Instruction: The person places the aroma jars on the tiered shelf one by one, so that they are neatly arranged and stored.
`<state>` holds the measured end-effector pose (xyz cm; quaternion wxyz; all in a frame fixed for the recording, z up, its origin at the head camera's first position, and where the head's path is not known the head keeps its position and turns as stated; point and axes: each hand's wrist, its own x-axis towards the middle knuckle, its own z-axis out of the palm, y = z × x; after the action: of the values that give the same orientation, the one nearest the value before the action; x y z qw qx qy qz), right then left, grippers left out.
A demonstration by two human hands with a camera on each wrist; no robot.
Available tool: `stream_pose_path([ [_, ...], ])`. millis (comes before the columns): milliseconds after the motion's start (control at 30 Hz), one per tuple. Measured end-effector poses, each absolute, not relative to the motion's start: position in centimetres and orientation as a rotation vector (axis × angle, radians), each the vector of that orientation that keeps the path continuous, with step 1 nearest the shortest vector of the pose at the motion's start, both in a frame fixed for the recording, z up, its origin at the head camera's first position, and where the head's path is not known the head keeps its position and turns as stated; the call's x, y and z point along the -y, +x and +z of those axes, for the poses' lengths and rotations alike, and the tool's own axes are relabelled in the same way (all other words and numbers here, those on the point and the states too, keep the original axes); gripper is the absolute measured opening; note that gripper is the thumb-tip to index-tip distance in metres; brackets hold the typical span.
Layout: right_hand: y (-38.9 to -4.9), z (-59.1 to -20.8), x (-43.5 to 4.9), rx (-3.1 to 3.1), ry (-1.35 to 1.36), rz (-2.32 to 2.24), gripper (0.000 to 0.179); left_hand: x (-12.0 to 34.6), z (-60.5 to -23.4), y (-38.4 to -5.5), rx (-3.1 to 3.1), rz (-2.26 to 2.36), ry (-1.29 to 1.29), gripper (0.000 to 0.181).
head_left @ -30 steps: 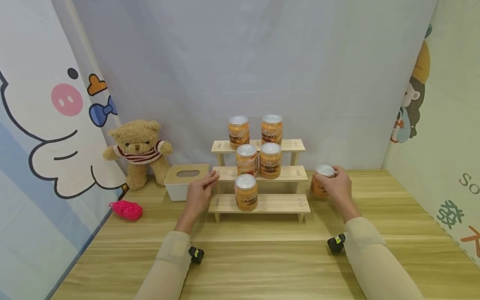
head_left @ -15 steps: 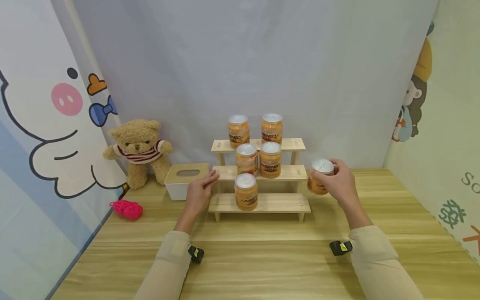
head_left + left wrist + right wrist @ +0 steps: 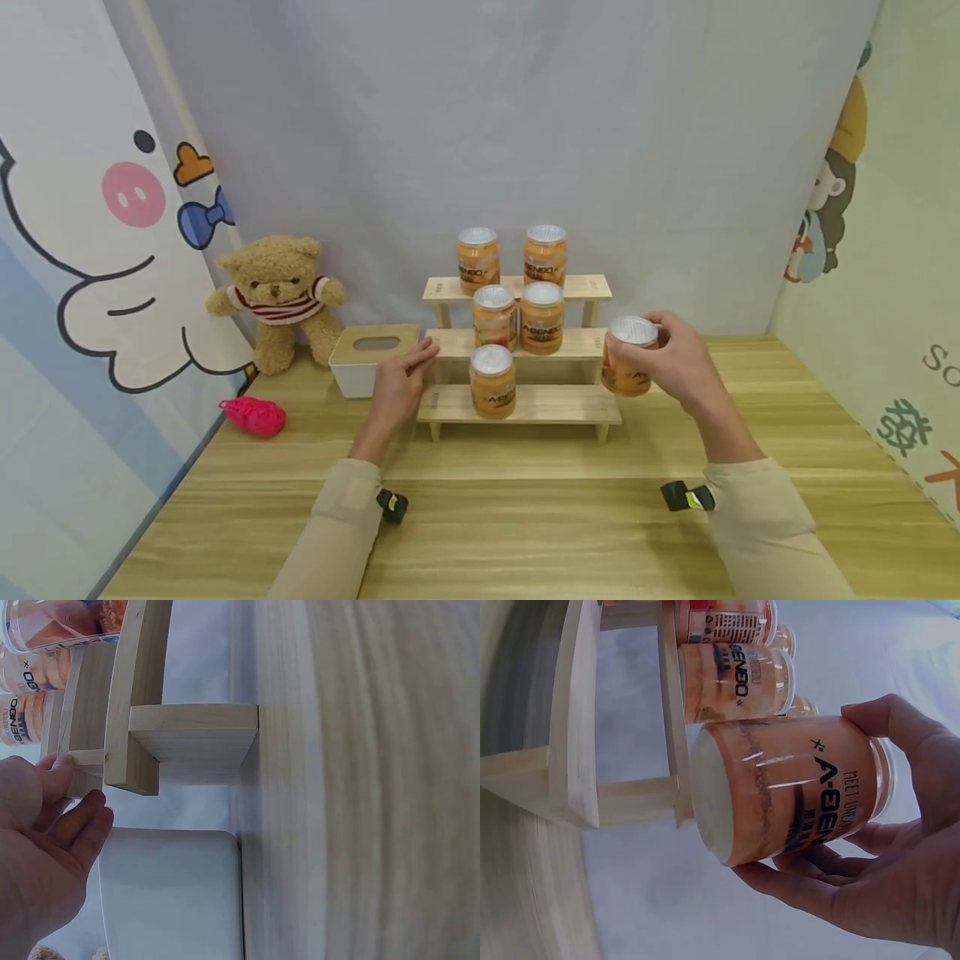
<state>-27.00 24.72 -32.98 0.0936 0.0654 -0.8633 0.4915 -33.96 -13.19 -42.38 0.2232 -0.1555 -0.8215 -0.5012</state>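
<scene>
My right hand grips an orange jar with a silver lid, thumb on one side and fingers round the other. The jar hangs at the right end of a three-tier wooden stand, its pale base showing in the right wrist view. On the stand are similar jars: one jar on the bottom tier, two on the middle, two on the top. My left hand has its fingers extended to the left end of the middle tier; in the left wrist view its fingertips touch the board's end.
A white tissue box with a wooden lid stands behind my left hand. Farther left sit a teddy bear in a striped shirt and a pink yarn bundle. A grey curtain hangs behind the wooden table.
My right hand has lifted the jar off the table and carried it left to the end of the stand. The left hand has stayed at the stand's left end.
</scene>
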Motion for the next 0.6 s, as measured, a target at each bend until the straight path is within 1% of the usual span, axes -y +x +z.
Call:
stream_pose_path([
  [167,-26.7,-33.0,-23.2,2.583,0.249,1.51,0.069,13.2,-42.5,-33.9,2.297,-1.402,-0.402,0.023],
  [600,-27.4,-35.5,-19.2,2.554,0.31,1.542,0.068,13.2,-42.5,-34.0,2.289,-1.402,-0.403,0.023],
])
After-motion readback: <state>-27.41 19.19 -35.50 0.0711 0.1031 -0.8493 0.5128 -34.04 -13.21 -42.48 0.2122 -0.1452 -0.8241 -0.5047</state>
